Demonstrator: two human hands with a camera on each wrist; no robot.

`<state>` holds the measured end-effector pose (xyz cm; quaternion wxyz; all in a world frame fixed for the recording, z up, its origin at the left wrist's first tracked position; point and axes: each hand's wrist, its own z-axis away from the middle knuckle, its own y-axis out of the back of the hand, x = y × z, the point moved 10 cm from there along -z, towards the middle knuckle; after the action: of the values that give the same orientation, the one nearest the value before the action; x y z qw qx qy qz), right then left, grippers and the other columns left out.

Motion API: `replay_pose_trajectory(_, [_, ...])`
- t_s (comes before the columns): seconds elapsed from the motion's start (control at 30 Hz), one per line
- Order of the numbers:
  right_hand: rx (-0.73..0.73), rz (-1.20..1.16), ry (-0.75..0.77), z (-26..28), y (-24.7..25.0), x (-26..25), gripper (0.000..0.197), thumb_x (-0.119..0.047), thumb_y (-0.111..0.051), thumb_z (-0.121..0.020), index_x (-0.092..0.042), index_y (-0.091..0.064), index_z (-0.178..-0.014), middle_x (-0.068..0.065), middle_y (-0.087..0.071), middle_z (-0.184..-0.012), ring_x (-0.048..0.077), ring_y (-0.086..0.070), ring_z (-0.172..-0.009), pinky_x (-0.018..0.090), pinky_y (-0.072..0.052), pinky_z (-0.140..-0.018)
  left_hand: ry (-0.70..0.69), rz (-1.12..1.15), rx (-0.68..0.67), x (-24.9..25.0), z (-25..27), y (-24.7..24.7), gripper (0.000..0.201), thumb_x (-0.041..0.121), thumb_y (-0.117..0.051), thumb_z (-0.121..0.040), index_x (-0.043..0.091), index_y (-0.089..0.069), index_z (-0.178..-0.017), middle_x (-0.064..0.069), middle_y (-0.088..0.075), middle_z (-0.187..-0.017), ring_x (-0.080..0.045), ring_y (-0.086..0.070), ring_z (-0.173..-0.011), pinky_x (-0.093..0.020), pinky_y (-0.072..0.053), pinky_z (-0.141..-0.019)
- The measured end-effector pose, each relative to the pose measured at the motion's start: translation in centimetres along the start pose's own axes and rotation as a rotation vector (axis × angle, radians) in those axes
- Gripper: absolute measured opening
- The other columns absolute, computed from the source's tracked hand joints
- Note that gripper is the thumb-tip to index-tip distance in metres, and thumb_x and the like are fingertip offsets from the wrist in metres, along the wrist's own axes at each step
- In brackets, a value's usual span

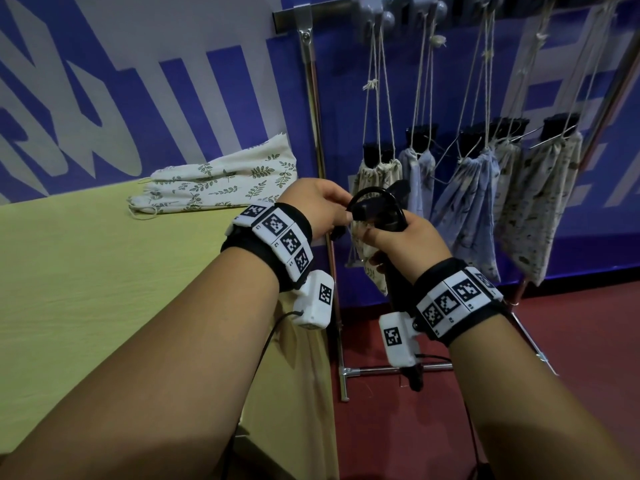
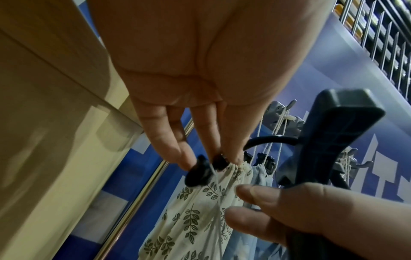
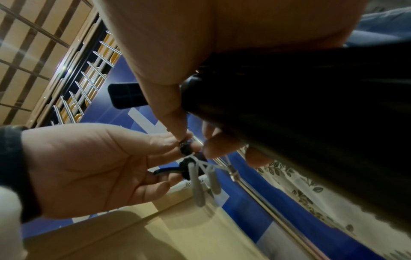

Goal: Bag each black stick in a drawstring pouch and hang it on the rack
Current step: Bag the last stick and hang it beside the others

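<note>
Left of the rack point(image 1: 322, 161) the yellow desk point(image 1: 104, 271) carries a pile of leaf-print pouches point(image 1: 221, 183). In front of the rack, my right hand point(image 1: 403, 242) has its fingers wrapped around the black stick point(image 2: 329, 140), beside the leaf-print pouch point(image 2: 195, 211). My left hand point(image 1: 318, 206) pinches that pouch's gathered mouth, fingers point(image 2: 169, 139) together at its black cord stopper point(image 2: 198, 174)
</note>
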<state>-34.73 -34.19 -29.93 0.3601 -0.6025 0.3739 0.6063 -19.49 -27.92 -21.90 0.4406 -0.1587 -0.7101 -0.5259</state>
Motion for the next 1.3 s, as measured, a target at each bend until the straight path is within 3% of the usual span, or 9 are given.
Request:
replay_pose_trajectory(0.2, [0.009,0.040,-0.034,0.2,0.5,0.0,0.020,-0.022,-0.083,-0.089,-0.018,-0.073,-0.106,0.012,-0.079,-0.086,0.030,-0.077,-0.065,0.035,-0.057,-0.056,-0.011,-0.131,0.062,0.1,-0.4,1.0,0.016,0.010,-0.084,-0.082,0.023,-0.078,-0.087,0.001,-0.076,-0.081,-0.017,-0.072,-0.075,-0.033,-0.060,-0.072])
replay_pose_trajectory(0.3, [-0.039,-0.036,-0.057,0.2,0.0,0.1,0.030,-0.017,-0.084,-0.086,-0.007,-0.072,-0.111,0.014,-0.075,-0.076,0.030,-0.069,-0.057,0.034,-0.055,-0.053,-0.007,-0.137,0.037,0.1,-0.4,0.7,0.018,0.009,-0.086,-0.080,0.022,-0.074,-0.083,0.001,-0.074,-0.077,-0.016,-0.070,-0.070,-0.032,-0.061,-0.067])
replay_pose_trajectory(0.37, [-0.080,-0.144,-0.079,0.2,-0.7,0.2,0.034,-0.013,-0.084,-0.087,-0.002,-0.070,-0.117,0.024,-0.076,-0.088,0.032,-0.067,-0.060,0.037,-0.057,-0.056,-0.010,-0.123,0.024,0.1,-0.3,0.3,0.017,0.010,-0.087,-0.080,0.021,-0.075,-0.085,0.003,-0.073,-0.075,-0.013,-0.068,-0.067,-0.030,-0.061,-0.064])
replay_pose_trajectory(0.53, [-0.079,-0.263,-0.090,0.1,-1.6,0.6,0.032,-0.007,-0.078,-0.094,0.001,-0.068,-0.123,0.026,-0.077,-0.107,0.036,-0.076,-0.075,0.040,-0.064,-0.060,-0.034,-0.158,-0.017,0.4,-0.4,-0.7,0.017,0.017,-0.089,-0.075,0.027,-0.076,-0.082,0.006,-0.076,-0.077,-0.017,-0.075,-0.082,-0.041,-0.064,-0.081])
replay_pose_trajectory(0.63, [-0.081,-0.263,-0.068,0.0,-1.6,0.5,0.027,-0.004,-0.076,-0.094,-0.004,-0.070,-0.120,0.019,-0.078,-0.095,0.035,-0.077,-0.080,0.036,-0.061,-0.060,-0.043,-0.147,-0.061,0.5,-0.2,-1.0,0.015,0.019,-0.088,-0.078,0.026,-0.077,-0.085,0.003,-0.078,-0.082,-0.020,-0.076,-0.088,-0.044,-0.062,-0.086])
replay_pose_trajectory(0.7, [-0.077,-0.241,-0.052,0.0,-1.5,0.4,0.024,-0.002,-0.075,-0.093,-0.008,-0.071,-0.117,0.010,-0.078,-0.085,0.031,-0.077,-0.078,0.035,-0.059,-0.060,-0.036,-0.099,-0.087,0.4,0.0,-1.2,0.010,0.019,-0.085,-0.083,0.024,-0.079,-0.090,-0.001,-0.079,-0.085,-0.024,-0.076,-0.090,-0.046,-0.063,-0.087])
replay_pose_trajectory(0.97, [-0.034,-0.147,-0.042,-0.4,-0.7,1.0,0.026,-0.007,-0.082,-0.089,-0.013,-0.075,-0.113,0.007,-0.081,-0.085,0.020,-0.077,-0.072,0.038,-0.060,-0.068,0.033,0.006,-0.113,0.0,0.3,-1.7,0.017,0.002,-0.071,-0.092,0.019,-0.075,-0.093,-0.013,-0.077,-0.087,-0.029,-0.077,-0.078,-0.046,-0.065,-0.078])
replay_pose_trajectory(1.1, [-0.003,-0.177,-0.048,-0.7,-0.9,1.5,0.024,-0.007,-0.082,-0.088,-0.012,-0.075,-0.110,0.010,-0.080,-0.084,0.025,-0.073,-0.071,0.041,-0.057,-0.069,0.069,0.039,-0.121,0.0,0.6,-1.7,0.016,0.004,-0.069,-0.094,0.017,-0.075,-0.099,-0.017,-0.077,-0.089,-0.031,-0.078,-0.080,-0.041,-0.066,-0.073])
replay_pose_trajectory(1.3, [0.039,-0.157,-0.039,-0.3,-1.1,1.5,0.016,-0.006,-0.084,-0.085,-0.012,-0.076,-0.098,0.008,-0.075,-0.070,0.027,-0.069,-0.064,0.040,-0.053,-0.064,0.183,0.142,-0.087,-0.6,1.3,-1.1,0.014,0.000,-0.069,-0.092,0.011,-0.073,-0.100,-0.024,-0.077,-0.090,-0.042,-0.077,-0.085,-0.052,-0.064,-0.078])
